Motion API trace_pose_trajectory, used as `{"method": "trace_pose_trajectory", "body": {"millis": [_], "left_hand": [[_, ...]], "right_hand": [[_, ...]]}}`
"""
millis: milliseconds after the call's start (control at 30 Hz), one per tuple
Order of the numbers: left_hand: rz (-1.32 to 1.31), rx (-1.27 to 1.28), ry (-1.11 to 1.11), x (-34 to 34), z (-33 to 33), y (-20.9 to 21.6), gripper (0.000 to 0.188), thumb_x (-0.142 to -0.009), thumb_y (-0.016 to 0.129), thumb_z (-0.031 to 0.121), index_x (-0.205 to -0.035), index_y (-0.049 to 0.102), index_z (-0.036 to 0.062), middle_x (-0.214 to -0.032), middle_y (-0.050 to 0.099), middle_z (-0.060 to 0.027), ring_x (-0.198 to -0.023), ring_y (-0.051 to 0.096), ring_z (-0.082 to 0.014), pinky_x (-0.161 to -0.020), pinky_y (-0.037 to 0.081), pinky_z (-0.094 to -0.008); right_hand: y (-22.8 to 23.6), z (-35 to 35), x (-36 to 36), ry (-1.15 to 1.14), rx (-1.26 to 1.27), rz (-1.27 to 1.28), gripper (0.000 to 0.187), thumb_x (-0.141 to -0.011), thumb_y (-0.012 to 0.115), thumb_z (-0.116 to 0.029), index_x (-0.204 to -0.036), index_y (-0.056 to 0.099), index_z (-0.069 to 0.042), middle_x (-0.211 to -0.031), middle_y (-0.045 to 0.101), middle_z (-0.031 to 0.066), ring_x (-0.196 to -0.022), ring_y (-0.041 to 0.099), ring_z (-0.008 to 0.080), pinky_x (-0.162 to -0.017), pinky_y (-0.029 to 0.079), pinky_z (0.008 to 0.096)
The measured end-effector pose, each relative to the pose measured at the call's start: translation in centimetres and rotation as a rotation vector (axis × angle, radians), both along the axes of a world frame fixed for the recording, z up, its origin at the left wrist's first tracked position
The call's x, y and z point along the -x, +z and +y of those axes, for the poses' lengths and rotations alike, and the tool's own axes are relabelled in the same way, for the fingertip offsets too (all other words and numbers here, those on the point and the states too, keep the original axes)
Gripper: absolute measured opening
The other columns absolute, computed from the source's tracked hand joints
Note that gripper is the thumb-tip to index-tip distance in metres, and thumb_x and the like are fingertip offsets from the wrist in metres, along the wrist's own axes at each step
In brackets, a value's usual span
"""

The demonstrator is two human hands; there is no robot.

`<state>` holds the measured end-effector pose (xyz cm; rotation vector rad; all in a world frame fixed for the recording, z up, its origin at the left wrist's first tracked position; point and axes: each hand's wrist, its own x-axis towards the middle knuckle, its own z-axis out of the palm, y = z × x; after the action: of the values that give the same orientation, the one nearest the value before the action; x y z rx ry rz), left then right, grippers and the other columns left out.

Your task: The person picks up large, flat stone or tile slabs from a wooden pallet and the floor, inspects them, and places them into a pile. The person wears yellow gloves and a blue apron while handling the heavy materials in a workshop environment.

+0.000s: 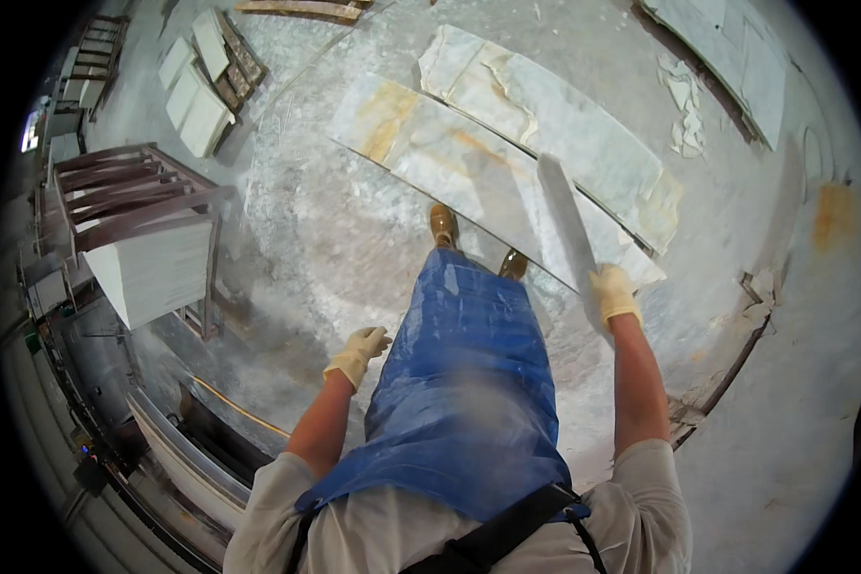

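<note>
My right hand (614, 295), in a pale yellow glove, is closed on a long narrow grey strip of stone slab (566, 215). The strip slants up and away from the hand, over the near marble slab (430, 143) with rusty orange stains. Behind that slab lies a second marble slab (545, 105) with broken, ragged edges. My left hand (358, 354), gloved the same way, hangs beside my blue apron (478, 354) with loosely stretched fingers and nothing in it. Below the apron hem, my brown boots (442, 226) stand at the near slab's edge.
To the left a dark red metal rack (143, 196) holds pale slabs. Stone pieces (197, 107) lean on a wooden frame behind it. Broken white shards (681, 105) lie near a large slab (727, 57) at the far right. A yellow hose (239, 407) crosses the floor at left.
</note>
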<state>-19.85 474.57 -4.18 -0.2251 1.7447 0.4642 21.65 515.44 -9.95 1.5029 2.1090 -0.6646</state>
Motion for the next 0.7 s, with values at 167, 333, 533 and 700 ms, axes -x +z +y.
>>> {"method": "trace_pose_trajectory", "body": {"millis": [167,333,533,700], "left_hand": [[0.013,-0.002,-0.055,6.0,2.2,-3.9,0.054,-0.095,0.062,0.038,-0.127,0.061,-0.0054,-0.112,0.072,-0.0188,-0.105,0.069,-0.0281,-0.093,0.055,-0.0372],[0.004,-0.01,0.035,9.9,3.6,-2.0,0.052,-0.096,0.061,0.036,-0.127,0.06,-0.0053,-0.112,0.072,-0.0188,-0.103,0.07,-0.0277,-0.092,0.056,-0.0373],[-0.019,0.181,0.103,8.4,-1.3,-8.2,0.048,-0.097,0.06,0.036,-0.125,0.062,-0.0039,-0.113,0.072,-0.0194,-0.105,0.07,-0.0289,-0.092,0.056,-0.0376],[-0.096,0.235,0.205,6.0,-1.7,-10.3,0.043,-0.099,0.059,0.032,-0.124,0.064,-0.0035,-0.112,0.073,-0.0188,-0.103,0.071,-0.0278,-0.087,0.057,-0.0354]], "right_hand": [[2.3,10.3,8.4,0.096,-0.061,-0.045,0.036,-0.088,0.065,-0.036,-0.102,0.072,-0.003,-0.104,0.07,0.0232,-0.1,0.066,0.0416,-0.088,0.051,0.0496],[1.9,18.1,16.8,0.087,-0.077,-0.012,0.035,-0.089,0.065,-0.035,-0.101,0.072,-0.003,-0.101,0.071,0.023,-0.098,0.066,0.0417,-0.086,0.052,0.05],[-7.3,26.5,22.9,0.34,-0.087,0.087,0.036,-0.087,0.068,-0.036,-0.097,0.073,-0.002,-0.098,0.07,0.0244,-0.095,0.066,0.0426,-0.084,0.051,0.05],[-11.2,30.7,27.5,0.371,0.009,0.115,0.036,-0.085,0.07,-0.035,-0.095,0.073,0.0,-0.096,0.07,0.0246,-0.092,0.066,0.0426,-0.083,0.051,0.0491]]}}
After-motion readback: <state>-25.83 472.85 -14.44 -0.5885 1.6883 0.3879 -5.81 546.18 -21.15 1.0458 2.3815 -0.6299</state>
